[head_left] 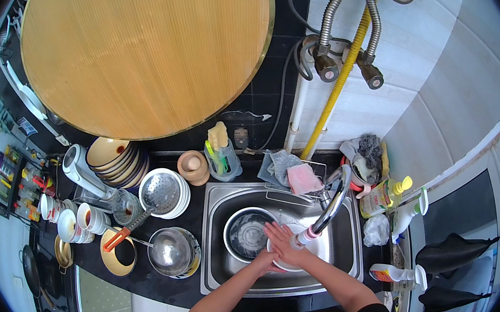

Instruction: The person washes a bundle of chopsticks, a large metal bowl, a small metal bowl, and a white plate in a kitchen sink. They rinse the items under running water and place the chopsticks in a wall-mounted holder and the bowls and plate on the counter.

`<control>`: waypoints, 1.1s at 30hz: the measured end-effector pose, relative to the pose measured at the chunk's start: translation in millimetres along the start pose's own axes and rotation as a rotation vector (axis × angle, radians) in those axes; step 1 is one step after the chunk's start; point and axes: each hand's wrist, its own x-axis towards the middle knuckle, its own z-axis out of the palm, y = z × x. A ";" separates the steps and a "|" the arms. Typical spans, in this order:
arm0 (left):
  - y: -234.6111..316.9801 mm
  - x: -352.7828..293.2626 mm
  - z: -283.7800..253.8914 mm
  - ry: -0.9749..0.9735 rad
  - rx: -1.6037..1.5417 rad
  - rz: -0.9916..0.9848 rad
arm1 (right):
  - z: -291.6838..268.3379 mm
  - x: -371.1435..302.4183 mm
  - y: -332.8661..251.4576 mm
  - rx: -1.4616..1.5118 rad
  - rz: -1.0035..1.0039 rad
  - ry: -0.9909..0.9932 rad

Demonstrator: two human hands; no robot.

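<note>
My hands are together over the metal sink [353, 253], beneath the faucet [335, 199]. My right hand [282, 241] lies with its fingers stretched out, between a dark-bottomed basin [247, 235] and a white bowl [313, 250]. Close below it, my left hand [265, 261] is at the white bowl's left edge; its fingers are mostly covered, so whether they grip the rim cannot be made out. The pinkish end of the faucet hangs right beside my right hand, over the white bowl. Cloudy liquid shows in the basin.
Left of the sink stand a metal bowl [170, 251], stacked white plates with a skimmer [160, 191], a wooden mortar [192, 167] and stacked bowls [113, 161]. A wire rack holds a pink sponge [305, 179] behind the sink. Bottles, including a yellow-capped one [378, 197], line the right.
</note>
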 end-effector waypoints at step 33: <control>-1.9 -3.2 -13.4 -0.066 1.754 1.040 | 18.4 -77.9 57.6 1.256 1.290 0.061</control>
